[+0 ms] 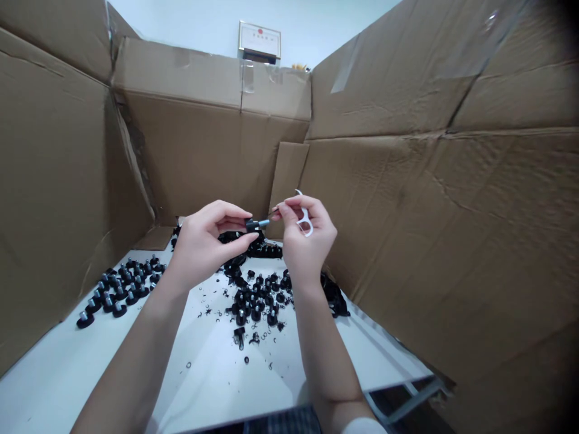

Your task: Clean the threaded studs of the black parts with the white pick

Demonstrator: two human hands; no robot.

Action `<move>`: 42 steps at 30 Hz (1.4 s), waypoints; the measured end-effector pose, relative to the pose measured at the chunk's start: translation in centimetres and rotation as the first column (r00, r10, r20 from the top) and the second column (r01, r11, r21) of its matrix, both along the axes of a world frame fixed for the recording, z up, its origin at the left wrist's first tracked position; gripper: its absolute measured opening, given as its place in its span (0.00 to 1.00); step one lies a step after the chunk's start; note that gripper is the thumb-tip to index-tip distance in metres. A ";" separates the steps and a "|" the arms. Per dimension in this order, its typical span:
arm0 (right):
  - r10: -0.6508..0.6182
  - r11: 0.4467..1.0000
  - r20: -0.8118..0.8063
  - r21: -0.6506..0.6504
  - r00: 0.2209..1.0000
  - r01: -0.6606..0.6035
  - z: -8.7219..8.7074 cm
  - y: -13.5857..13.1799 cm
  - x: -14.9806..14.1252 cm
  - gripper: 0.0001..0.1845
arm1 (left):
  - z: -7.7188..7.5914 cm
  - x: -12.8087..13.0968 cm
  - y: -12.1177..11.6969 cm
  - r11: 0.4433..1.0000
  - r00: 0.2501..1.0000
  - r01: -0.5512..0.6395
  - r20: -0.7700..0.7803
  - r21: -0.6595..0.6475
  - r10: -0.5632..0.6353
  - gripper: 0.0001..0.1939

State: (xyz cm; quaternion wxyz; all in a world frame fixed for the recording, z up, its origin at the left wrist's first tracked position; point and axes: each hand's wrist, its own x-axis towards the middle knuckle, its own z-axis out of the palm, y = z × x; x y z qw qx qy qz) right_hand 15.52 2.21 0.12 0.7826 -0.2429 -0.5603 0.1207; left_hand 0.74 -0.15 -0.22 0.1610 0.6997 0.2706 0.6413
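Between the fingertips and thumb of my left hand (212,238) is a black knob with a metal screw stud (257,224), its stud pointing right. My right hand (307,232) is closed round small white-handled scissors (306,224); their handle loops show beside the thumb. The blades are mostly hidden, with a dark tip close to the end of the stud. Whether the tip touches it I cannot tell. Below both hands lies a loose heap of similar black studded knobs (257,301) amid thin black scraps (253,339).
Several black studded knobs (120,289) stand upright at the left of the white table (212,374). Behind the hands are black plastic pieces (266,250), with a black bag (335,296) at right. Tall cardboard walls (203,138) enclose the left, back and right.
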 end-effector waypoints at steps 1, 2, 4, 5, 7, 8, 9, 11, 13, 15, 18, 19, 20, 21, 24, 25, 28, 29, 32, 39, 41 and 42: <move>-0.011 1.000 -0.016 0.011 1.000 0.012 0.0 0.1 0.1 0.03 | 0.1 -0.1 -0.2 0.996 0.998 0.060 0.038 -0.066 -0.058 0.10; -0.025 0.999 -0.029 0.023 0.999 0.026 0.1 0.2 0.1 0.03 | 0.2 -0.2 -0.2 0.985 0.990 0.117 0.089 -0.125 -0.106 0.11; -0.040 0.998 -0.052 0.049 0.998 0.043 0.2 0.2 0.2 0.03 | 0.3 -0.4 0.1 0.958 0.964 0.203 0.212 -0.205 -0.159 0.11; -0.045 0.997 -0.065 0.063 0.997 0.049 0.2 0.1 0.2 0.03 | 0.2 -0.4 0.4 0.947 0.947 0.231 0.273 -0.224 -0.167 0.12; -0.073 0.993 -0.089 0.089 0.993 0.081 0.1 -0.2 0.3 0.03 | 0.1 -0.4 1.0 0.935 0.914 0.261 0.375 -0.242 -0.158 0.13; -0.094 0.989 -0.098 0.103 0.991 0.104 0.1 -0.3 0.3 0.03 | 0.0 -0.4 1.3 0.931 0.902 0.265 0.405 -0.250 -0.148 0.13; -0.116 0.985 -0.106 0.118 0.988 0.128 0.2 -0.4 0.3 0.03 | -0.1 -0.4 1.5 0.930 0.897 0.265 0.418 -0.254 -0.141 0.13; -0.154 0.973 -0.123 0.151 0.980 0.172 0.3 -0.5 0.5 0.03 | -0.2 -0.5 1.8 0.930 0.906 0.259 0.398 -0.260 -0.141 0.14; -0.185 0.962 -0.149 0.172 0.971 0.210 0.5 -0.3 0.9 0.04 | -0.2 -0.7 1.9 0.929 0.925 0.258 0.345 -0.266 -0.158 0.14; -0.205 0.954 -0.185 0.182 0.961 0.239 0.7 0.2 1.5 0.04 | -0.1 -1.0 1.9 0.922 0.936 0.266 0.305 -0.283 -0.177 0.13; -0.228 0.949 -0.238 0.161 0.944 0.270 1.1 1.1 2.7 0.05 | 0.1 -1.5 2.0 0.913 0.935 0.268 0.309 -0.307 -0.171 0.13; -0.246 0.948 -0.251 0.140 0.936 0.286 1.1 1.4 3.2 0.04 | 0.1 -1.7 2.1 0.913 0.932 0.266 0.324 -0.310 -0.162 0.12; -0.266 0.945 -0.264 0.120 0.927 0.305 1.2 1.6 3.7 0.04 | 0.2 -1.9 2.2 0.913 0.929 0.262 0.338 -0.312 -0.151 0.12; -0.287 0.940 -0.281 0.102 0.916 0.326 1.3 1.8 4.1 0.04 | 0.2 -2.2 2.3 0.914 0.926 0.257 0.350 -0.314 -0.140 0.12; -0.326 0.923 -0.336 0.089 0.884 0.374 1.4 2.1 5.2 0.05 | 0.2 -3.5 2.7 0.914 0.927 0.247 0.353 -0.321 -0.126 0.11; -0.337 0.916 -0.347 0.094 0.875 0.390 1.4 2.1 5.4 0.06 | 0.2 -4.0 3.0 0.914 0.925 0.249 0.359 -0.320 -0.126 0.10; -0.380 0.893 -0.347 0.105 0.857 0.439 1.5 1.7 5.5 0.06 | 0.0 -6.1 4.0 0.916 0.891 0.272 0.437 -0.295 -0.124 0.08; -0.391 0.888 -0.343 0.105 0.854 0.448 1.5 1.6 5.4 0.06 | -0.2 -6.8 4.4 0.918 0.873 0.278 0.474 -0.282 -0.119 0.08; -0.369 0.895 -0.356 0.112 0.859 0.431 1.6 1.3 5.0 0.05 | -0.4 -8.0 5.5 0.926 0.827 0.276 0.554 -0.259 -0.091 0.07; -0.051 0.989 0.036 -0.135 0.998 0.055 1.0 1.9 3.9 0.05 | -0.2 -5.4 4.3 0.902 0.889 0.278 0.443 -0.331 -0.111 0.09; 0.050 0.969 0.185 -0.246 0.981 -0.003 0.8 1.8 3.3 0.09 | 0.1 -4.7 3.3 0.904 0.946 0.222 0.305 -0.366 -0.109 0.11; 0.087 0.967 0.218 -0.255 0.972 -0.030 0.7 1.6 2.9 0.12 | 0.2 -4.5 2.8 0.908 0.965 0.195 0.239 -0.372 -0.109 0.11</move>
